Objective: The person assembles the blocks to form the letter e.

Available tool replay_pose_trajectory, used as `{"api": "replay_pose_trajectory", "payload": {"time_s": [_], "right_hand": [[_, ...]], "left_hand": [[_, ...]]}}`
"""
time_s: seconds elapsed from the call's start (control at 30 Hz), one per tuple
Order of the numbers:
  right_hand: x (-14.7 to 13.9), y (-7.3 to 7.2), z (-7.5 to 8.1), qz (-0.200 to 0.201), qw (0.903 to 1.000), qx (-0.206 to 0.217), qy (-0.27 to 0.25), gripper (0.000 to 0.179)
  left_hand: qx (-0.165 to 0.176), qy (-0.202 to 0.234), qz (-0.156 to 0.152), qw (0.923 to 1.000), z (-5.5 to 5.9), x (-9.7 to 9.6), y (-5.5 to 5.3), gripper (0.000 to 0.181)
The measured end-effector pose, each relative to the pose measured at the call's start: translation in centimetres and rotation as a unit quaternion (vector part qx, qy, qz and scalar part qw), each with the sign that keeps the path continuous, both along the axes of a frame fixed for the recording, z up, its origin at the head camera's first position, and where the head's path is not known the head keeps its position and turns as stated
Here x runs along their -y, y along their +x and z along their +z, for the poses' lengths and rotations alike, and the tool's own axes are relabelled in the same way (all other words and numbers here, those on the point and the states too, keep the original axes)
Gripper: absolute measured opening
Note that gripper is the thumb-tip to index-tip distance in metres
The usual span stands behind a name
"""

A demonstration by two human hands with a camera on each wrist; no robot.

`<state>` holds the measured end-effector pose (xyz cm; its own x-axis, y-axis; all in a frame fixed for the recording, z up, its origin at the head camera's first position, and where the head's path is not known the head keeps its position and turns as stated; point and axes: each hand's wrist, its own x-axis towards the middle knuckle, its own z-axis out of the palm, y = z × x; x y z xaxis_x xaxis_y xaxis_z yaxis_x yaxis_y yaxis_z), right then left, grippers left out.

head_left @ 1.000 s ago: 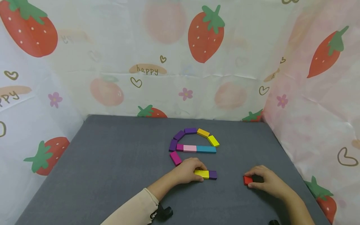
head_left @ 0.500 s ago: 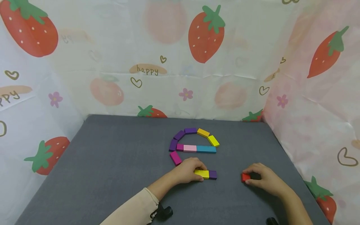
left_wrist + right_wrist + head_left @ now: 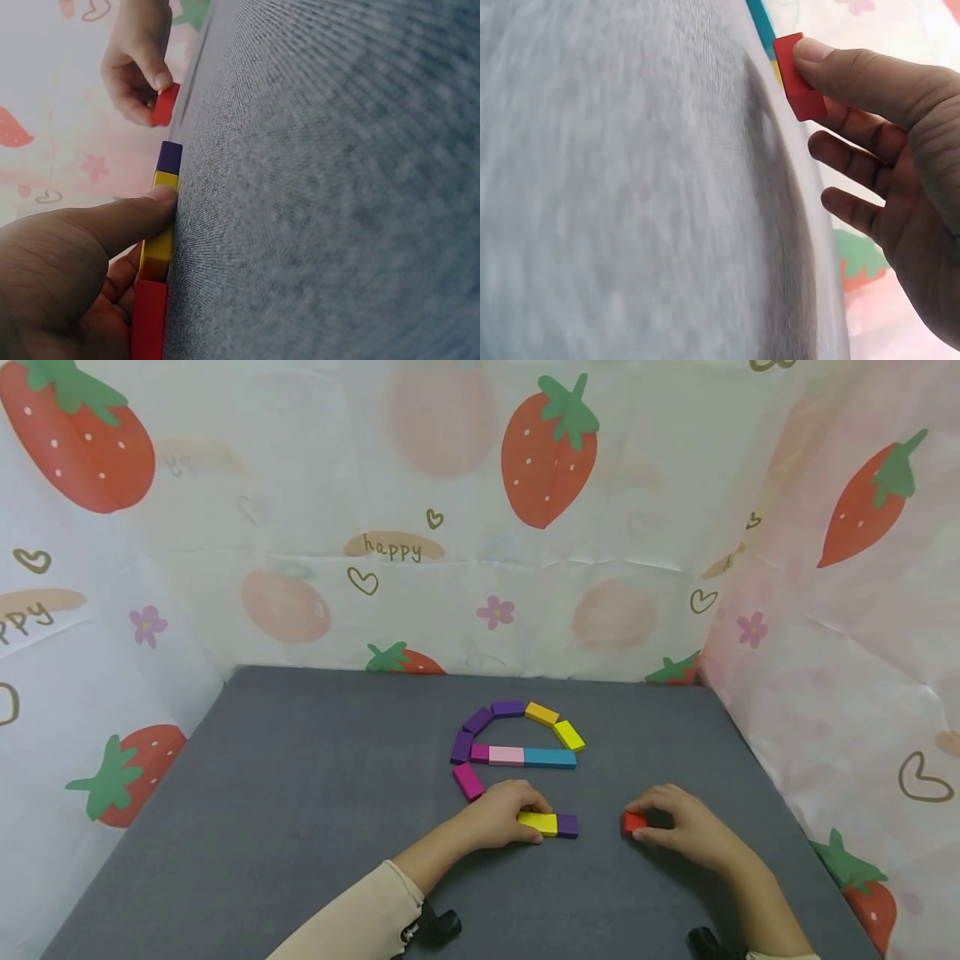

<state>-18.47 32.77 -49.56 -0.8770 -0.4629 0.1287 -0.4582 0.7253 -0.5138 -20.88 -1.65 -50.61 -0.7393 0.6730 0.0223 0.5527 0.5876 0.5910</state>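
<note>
My left hand pinches a yellow block on the grey table, thumb on its near side. A short purple block lies end to end with it on the right. In the left wrist view, a red block adjoins the yellow one's other end; the left hand hides it in the head view. Off to the right, my right hand holds a small red block between thumb and fingers, a short gap away from the purple block. Its other fingers are loosely bent.
Behind the left hand, several purple and yellow blocks curve in an arc down to a magenta block. A straight row of magenta, pink and blue blocks crosses inside. Strawberry-print cloth walls the grey table.
My right hand has moved left and slightly away from me with the red block, closer to the purple block. The left hand has stayed in place on the yellow block.
</note>
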Motion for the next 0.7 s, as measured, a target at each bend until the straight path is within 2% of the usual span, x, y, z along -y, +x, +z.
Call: {"api": "replay_pose_trajectory", "payload": {"time_s": [0.37,0.7], "right_hand": [[2.5,-0.9,0.2,0.011,0.9994,0.032,0.0,0.031],[3.9,-1.4,-0.1,0.032,0.9985,0.045,0.0,0.032]], "left_hand": [[-0.001,0.0,-0.002,1.0,-0.1,-0.1,-0.1,0.032],[0.0,-0.007,0.003,1.0,0.2,-0.1,0.1,0.032]]}}
